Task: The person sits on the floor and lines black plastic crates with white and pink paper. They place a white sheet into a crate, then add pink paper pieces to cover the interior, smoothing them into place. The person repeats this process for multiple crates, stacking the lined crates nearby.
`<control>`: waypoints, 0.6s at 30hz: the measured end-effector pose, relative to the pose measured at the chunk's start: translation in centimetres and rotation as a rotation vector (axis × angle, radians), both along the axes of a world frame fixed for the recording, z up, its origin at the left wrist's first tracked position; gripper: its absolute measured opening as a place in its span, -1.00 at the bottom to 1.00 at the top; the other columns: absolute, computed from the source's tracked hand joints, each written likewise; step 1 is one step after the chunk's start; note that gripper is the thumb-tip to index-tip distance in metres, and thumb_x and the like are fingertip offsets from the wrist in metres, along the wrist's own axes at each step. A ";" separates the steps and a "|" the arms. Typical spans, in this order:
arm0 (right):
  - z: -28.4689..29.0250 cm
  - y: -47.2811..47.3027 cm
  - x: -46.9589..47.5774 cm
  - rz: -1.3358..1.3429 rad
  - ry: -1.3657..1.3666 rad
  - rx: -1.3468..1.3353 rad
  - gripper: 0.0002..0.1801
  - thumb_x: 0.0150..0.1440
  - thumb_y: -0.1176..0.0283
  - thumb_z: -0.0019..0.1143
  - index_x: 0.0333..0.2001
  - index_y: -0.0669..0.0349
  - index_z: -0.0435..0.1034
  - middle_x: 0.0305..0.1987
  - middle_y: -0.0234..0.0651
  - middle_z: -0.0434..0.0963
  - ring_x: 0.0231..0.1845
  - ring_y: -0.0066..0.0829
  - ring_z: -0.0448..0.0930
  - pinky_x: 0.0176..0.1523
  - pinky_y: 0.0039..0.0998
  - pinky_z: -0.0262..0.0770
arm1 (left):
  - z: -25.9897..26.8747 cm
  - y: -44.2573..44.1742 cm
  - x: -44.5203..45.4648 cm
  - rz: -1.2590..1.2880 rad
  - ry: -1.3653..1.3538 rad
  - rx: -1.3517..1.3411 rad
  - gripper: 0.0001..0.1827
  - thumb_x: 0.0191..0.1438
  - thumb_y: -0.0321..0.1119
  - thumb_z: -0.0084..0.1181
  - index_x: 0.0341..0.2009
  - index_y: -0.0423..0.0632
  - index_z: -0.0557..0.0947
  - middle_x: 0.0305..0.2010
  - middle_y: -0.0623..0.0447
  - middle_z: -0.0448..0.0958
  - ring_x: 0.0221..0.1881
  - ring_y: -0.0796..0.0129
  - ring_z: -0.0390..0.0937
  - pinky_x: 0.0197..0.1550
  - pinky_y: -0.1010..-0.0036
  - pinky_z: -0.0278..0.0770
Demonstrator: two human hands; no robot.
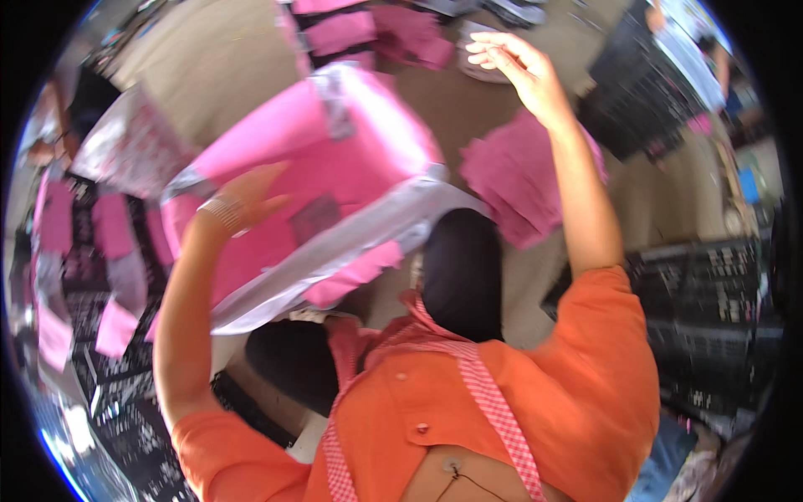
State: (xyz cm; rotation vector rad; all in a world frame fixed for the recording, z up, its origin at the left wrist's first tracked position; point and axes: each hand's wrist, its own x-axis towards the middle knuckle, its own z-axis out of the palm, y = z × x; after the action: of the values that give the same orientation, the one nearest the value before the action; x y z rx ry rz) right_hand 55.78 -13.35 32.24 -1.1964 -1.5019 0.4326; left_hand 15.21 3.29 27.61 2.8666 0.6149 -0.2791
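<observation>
Before my knees a box or crate lined in pink sheet (251, 257) leans at a tilt, with grey tape (326, 241) along its rim and corners. My left hand (248, 197), blurred and wearing a banded bracelet, is over the box's left inside; its fingers are apart and nothing shows in them. Farther out, my right hand (517, 69) is raised with loosely bent fingers and holds nothing visible. Just beyond its fingertips is a white round object (478, 53), partly covered by the hand. A pile of pink sheets (511, 182) lies below my right forearm.
Black crates with pink strips and tape (116, 251) stand at left, beside a pale patterned bag (132, 144). More black crates (696, 301) are stacked at right. Another pink-lined crate (339, 31) is at the top. Parts of people show at both upper edges.
</observation>
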 end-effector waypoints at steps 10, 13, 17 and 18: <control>-31.7 -14.7 14.5 -1.030 -0.301 -0.636 -0.42 0.00 0.17 0.10 0.00 0.38 0.28 0.08 0.09 0.34 0.15 -0.06 0.32 0.17 -0.23 0.22 | 3.1 -13.7 4.3 0.272 -0.257 -0.574 -0.29 0.02 0.20 -0.03 0.11 -0.08 0.37 -0.04 -0.28 0.42 -0.01 -0.10 0.40 0.01 0.25 0.33; -34.4 -12.2 12.9 -1.160 -0.492 -0.814 -0.12 -0.06 0.13 0.17 0.21 0.35 -0.01 0.31 0.11 -0.01 0.34 0.03 0.00 0.32 -0.05 -0.10 | 2.1 -14.1 5.0 0.217 -0.323 -0.218 -0.21 -0.04 0.29 -0.03 0.10 -0.09 0.37 -0.11 -0.26 0.46 -0.08 -0.10 0.44 -0.08 0.23 0.37; -34.3 -9.9 13.4 -1.300 -0.496 -0.863 0.04 -0.10 0.12 0.21 0.29 0.27 -0.23 0.38 0.06 -0.22 0.38 0.06 -0.15 0.32 0.12 -0.27 | 2.2 -14.5 5.4 0.252 -0.266 -0.190 -0.26 0.01 0.21 -0.02 0.07 -0.17 0.40 -0.03 -0.20 0.46 0.00 -0.07 0.42 0.02 0.26 0.34; -34.1 -9.5 13.6 -1.320 -0.492 -0.851 0.05 -0.10 0.12 0.21 0.30 0.26 -0.24 0.38 0.05 -0.23 0.38 0.06 -0.15 0.32 0.14 -0.28 | 2.6 -14.6 5.6 0.280 -0.232 -0.204 -0.28 0.01 0.19 -0.01 0.05 -0.18 0.42 -0.02 -0.21 0.45 0.02 -0.07 0.41 0.04 0.25 0.33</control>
State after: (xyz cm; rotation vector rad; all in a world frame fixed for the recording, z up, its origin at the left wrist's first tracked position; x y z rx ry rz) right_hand 69.33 -22.83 -1.86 -2.7762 -0.5344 -0.2036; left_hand 20.78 -11.30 30.16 2.5289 0.8724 0.0323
